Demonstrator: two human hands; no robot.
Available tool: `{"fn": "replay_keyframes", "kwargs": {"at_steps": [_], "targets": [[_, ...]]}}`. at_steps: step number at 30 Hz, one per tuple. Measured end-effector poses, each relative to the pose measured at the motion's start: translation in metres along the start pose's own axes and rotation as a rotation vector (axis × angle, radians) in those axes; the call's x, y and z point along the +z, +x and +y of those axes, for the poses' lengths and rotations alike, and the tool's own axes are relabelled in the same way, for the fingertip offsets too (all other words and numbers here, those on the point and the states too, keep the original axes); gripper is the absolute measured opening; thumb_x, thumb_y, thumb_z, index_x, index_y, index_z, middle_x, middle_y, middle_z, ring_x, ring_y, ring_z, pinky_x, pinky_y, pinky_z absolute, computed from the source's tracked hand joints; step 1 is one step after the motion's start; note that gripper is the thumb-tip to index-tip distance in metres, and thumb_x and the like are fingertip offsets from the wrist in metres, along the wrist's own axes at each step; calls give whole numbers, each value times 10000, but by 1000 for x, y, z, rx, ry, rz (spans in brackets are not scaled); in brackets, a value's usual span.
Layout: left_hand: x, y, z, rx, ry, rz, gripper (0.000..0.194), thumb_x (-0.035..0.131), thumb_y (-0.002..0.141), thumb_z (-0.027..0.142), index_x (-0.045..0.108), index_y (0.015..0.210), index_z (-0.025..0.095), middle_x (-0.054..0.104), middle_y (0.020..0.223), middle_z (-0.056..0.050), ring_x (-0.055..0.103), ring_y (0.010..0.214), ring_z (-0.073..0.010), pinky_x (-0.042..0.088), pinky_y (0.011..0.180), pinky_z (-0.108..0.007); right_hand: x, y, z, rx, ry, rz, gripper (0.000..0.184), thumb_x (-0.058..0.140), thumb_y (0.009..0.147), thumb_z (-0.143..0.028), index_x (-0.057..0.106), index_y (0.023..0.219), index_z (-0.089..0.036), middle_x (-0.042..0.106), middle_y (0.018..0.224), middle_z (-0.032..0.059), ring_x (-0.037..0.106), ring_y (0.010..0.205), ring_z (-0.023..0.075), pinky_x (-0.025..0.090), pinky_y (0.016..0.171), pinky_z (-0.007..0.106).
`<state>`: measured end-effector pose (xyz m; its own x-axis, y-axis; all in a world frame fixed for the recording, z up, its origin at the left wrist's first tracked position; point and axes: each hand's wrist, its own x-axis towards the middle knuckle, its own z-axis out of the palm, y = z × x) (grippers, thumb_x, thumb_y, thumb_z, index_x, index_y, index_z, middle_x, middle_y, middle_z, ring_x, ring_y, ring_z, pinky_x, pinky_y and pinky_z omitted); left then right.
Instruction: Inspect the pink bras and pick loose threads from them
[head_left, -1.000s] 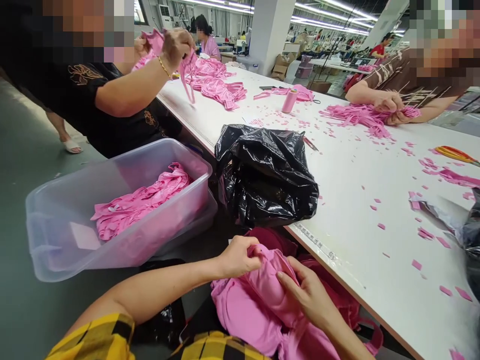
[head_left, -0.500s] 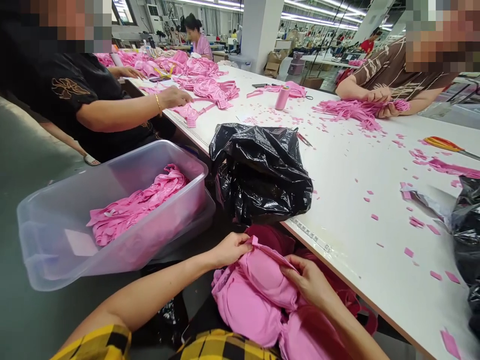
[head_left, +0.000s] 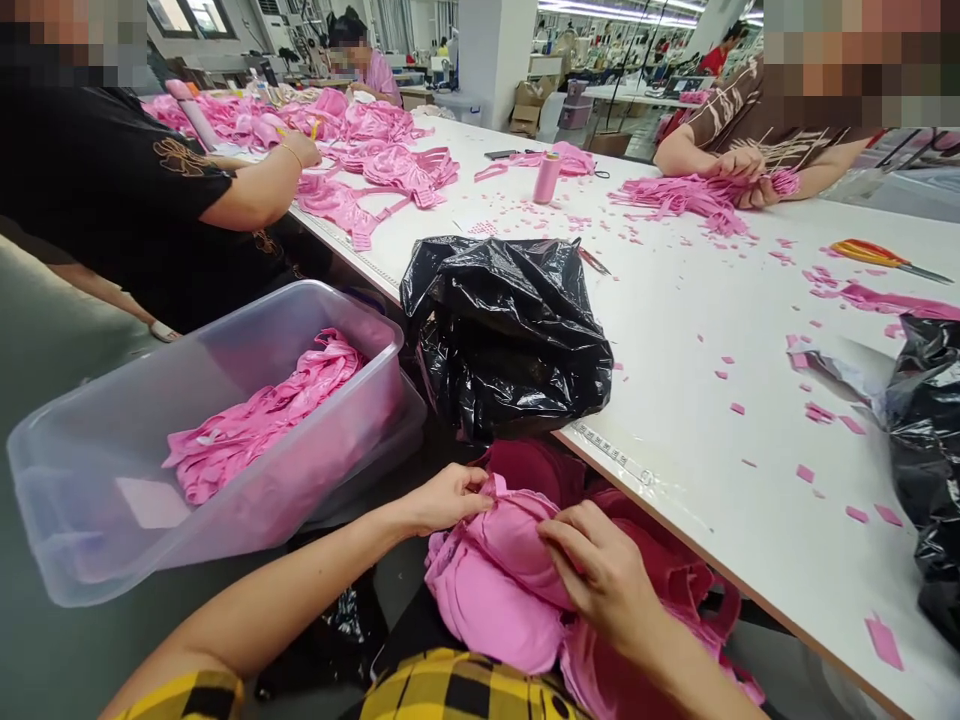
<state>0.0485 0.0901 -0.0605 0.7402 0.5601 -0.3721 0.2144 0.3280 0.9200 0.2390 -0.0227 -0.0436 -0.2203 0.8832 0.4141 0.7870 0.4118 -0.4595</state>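
A pile of pink bras [head_left: 495, 600] lies in my lap below the edge of the white table [head_left: 675, 330]. My left hand [head_left: 442, 497] pinches the top edge of the uppermost pink bra cup, fingers closed on the fabric. My right hand [head_left: 596, 570] rests on the same cup from the right, fingers curled and gripping it. A clear plastic bin [head_left: 112, 500] with folded pink garments [head_left: 255, 420] stands to my left.
A black plastic bag [head_left: 510, 335] sits at the table edge ahead of me; another black bag [head_left: 930, 440] is at far right. Pink scraps litter the table, with scissors [head_left: 877, 255] and a pink thread cone [head_left: 545, 178]. Two other people handle pink garments across the table.
My view has shifted slightly. My right hand slid left onto the bra cup. The person in black lowered their hands from the raised garment to the table and reached further back.
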Motion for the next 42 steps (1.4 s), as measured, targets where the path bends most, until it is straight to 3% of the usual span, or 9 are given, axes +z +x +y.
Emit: {"fn": "replay_keyframes", "kwargs": {"at_steps": [6,11,17,21,29,32,35,38,42], "targets": [[3,-6,5,-20,68,-93,284,634,706,380,540,668,115,413,609,41,353,570,-74,296,538,-195,16,-5,-15,-46,-247,-20,222,403,879,-115,621,875,-159,602,706,67,518,658,181,370,536,280],[6,-8,8,-51,9,-78,347,707,639,419,549,664,111,438,598,34,391,577,-84,329,547,-199,24,6,-17,-146,-187,-55,240,380,900,-142,600,996,-161,625,780,70,536,671,170,363,536,272],[13,-12,7,9,-51,-140,255,679,671,312,522,717,116,455,659,29,402,614,-83,346,580,-194,27,14,-23,-178,-137,-51,260,338,901,-117,580,809,-146,585,699,57,483,595,166,309,508,287],[15,-13,5,104,154,-142,140,580,697,201,455,683,139,388,640,50,343,611,-79,315,561,-182,30,14,-27,-286,-94,-4,265,337,900,-103,546,746,-150,544,643,40,427,553,155,284,496,282],[8,-12,11,121,566,-160,101,498,647,110,408,636,155,341,594,68,275,564,-71,221,495,-194,29,14,-21,-223,-15,-14,254,333,887,-97,527,739,-165,556,672,47,445,589,160,347,523,276],[4,-11,7,44,449,-61,76,515,627,139,440,635,148,326,578,69,265,553,-70,199,488,-202,20,9,-11,-107,60,-7,207,355,884,-103,548,851,-168,594,771,61,520,697,168,423,610,275],[1,-12,4,-38,264,14,84,527,626,184,453,628,143,318,574,68,276,549,-70,198,490,-196,7,-3,3,133,57,-28,150,452,876,-184,543,995,-180,605,947,87,557,867,192,455,738,302],[0,-11,2,-36,173,42,91,534,625,194,462,637,141,363,590,64,317,560,-72,236,507,-186,0,-15,13,334,-3,-177,384,591,790,-276,502,1137,-139,583,1082,143,550,964,253,438,799,358],[1,-4,-3,33,84,142,146,580,649,241,476,671,140,417,616,56,374,568,-72,298,523,-174,-2,-16,15,514,33,-454,185,533,774,-175,591,948,-155,642,825,78,582,761,207,393,668,281]]}}
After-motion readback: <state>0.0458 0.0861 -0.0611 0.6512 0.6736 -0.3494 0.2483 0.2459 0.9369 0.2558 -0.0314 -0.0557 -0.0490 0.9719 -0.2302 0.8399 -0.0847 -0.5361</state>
